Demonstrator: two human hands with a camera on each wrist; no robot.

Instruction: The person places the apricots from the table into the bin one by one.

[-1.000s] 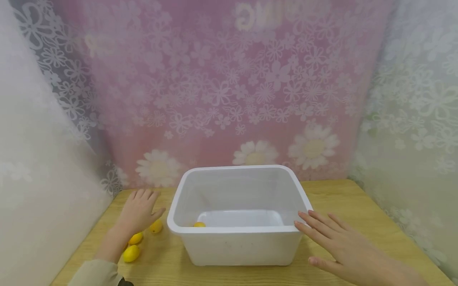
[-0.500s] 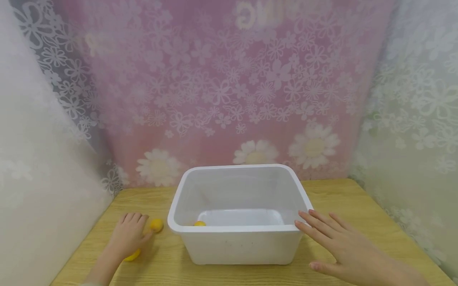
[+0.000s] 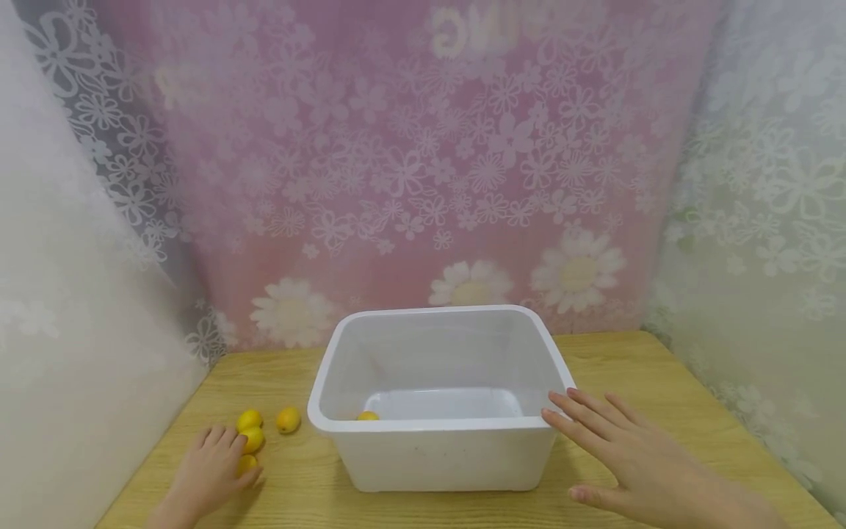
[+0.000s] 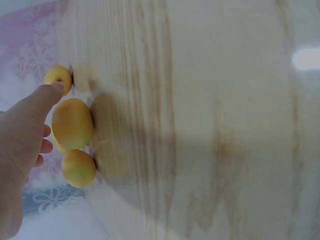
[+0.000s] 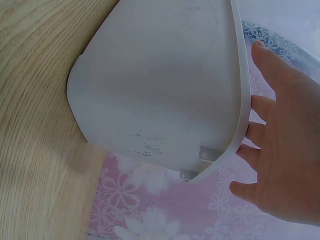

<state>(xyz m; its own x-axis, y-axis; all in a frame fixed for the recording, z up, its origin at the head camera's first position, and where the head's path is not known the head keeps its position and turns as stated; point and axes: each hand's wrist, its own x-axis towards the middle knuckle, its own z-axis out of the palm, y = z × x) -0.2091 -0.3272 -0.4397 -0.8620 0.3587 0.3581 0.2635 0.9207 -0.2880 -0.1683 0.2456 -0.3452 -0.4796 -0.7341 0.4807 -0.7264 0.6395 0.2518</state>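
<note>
My left hand (image 3: 208,466) is low at the left of the table, thumb and fingers spread around the nearest lemon (image 3: 247,466). In the left wrist view, that hand's thumb points past the large lemon (image 4: 73,124), overlapping a farther lemon (image 4: 57,79), while its other fingertips show behind. Two more lemons, a middle one (image 3: 253,440) and a back one (image 3: 249,419), lie in line just beyond. My right hand (image 3: 634,452) has its fingers straight, their tips at the right rim of a white plastic tub (image 3: 443,455). Inside the tub, the top of a lemon (image 3: 367,416) shows.
Another lemon (image 3: 288,420) lies between the row of lemons and the tub, on the wooden table (image 3: 615,360). Flower-printed curtains (image 3: 423,184) enclose the back and both sides of the table.
My left hand has drawn back toward the near left, from above the farther lemons to the nearest one, uncovering those behind. The right hand and tub have stayed in place.
</note>
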